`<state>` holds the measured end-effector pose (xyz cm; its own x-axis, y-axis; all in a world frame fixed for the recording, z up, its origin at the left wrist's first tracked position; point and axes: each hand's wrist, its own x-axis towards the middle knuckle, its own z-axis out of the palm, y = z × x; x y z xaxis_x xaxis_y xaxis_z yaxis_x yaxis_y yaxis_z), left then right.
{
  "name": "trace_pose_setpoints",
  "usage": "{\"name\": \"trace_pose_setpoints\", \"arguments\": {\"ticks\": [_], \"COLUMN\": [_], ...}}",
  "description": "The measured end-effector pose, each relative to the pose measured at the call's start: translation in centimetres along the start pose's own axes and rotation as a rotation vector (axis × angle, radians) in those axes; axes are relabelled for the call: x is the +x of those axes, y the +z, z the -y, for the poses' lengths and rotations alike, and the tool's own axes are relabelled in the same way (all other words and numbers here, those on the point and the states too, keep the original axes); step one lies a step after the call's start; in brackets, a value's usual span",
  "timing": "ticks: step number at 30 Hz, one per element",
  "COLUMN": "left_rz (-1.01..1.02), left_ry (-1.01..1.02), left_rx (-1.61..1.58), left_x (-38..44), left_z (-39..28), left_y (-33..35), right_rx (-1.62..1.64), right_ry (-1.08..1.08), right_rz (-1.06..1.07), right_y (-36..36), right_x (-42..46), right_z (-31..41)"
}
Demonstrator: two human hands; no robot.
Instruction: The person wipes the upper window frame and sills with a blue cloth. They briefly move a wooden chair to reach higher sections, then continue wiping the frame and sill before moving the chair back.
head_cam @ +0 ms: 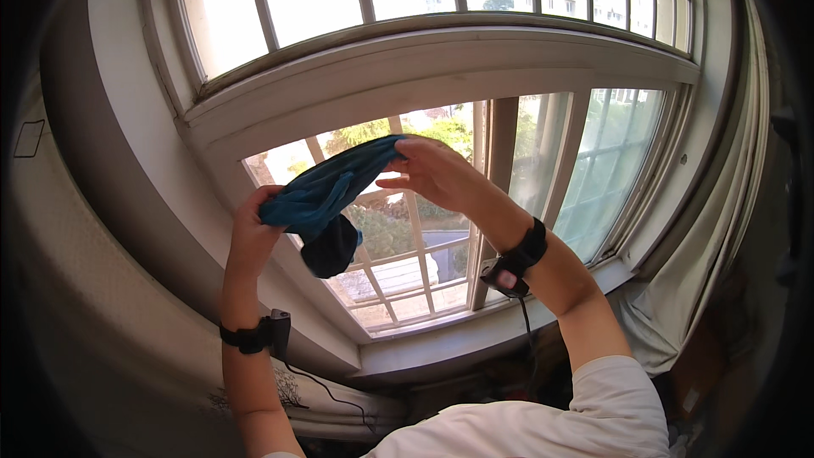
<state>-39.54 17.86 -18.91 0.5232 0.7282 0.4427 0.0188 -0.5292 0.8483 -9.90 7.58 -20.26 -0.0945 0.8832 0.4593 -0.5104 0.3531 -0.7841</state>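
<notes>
A dark teal cloth [324,191] is stretched between my two raised hands, in front of the window. My left hand [257,222] grips its lower left end, and my right hand [432,172] pinches its upper right end between thumb and finger, the other fingers spread below. A darker, nearly black part of the cloth hangs down from its left half. What kind of garment or cloth it is, I cannot tell. Each forearm wears a black strap with a small device and a cable.
Behind the cloth stands a white-framed window with bars [416,235] and sliding glass panes [610,159] at its right. A sill [445,346] runs below it. A pale curtain [674,305] hangs at the right, and a patterned curtain or wall covering curves along the left.
</notes>
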Motion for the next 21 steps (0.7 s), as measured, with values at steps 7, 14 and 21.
{"name": "trace_pose_setpoints", "arguments": {"ticks": [7, 14, 21], "left_rz": [0.096, 0.592, 0.402], "left_ry": [0.104, -0.204, -0.091], "left_rx": [-0.223, -0.576, -1.123], "left_x": [0.0, -5.1, -1.5], "left_z": [0.4, 7.4, 7.2], "left_y": [9.0, 13.9, 19.0], "right_rx": [-0.383, -0.994, -1.273], "right_ry": [-0.192, -0.672, -0.601], "right_rz": [-0.005, -0.249, -0.088], "right_y": [5.2, 4.8, 9.2], "right_x": [2.0, 7.0, 12.8], "right_z": [0.9, 9.1, 11.0]}}
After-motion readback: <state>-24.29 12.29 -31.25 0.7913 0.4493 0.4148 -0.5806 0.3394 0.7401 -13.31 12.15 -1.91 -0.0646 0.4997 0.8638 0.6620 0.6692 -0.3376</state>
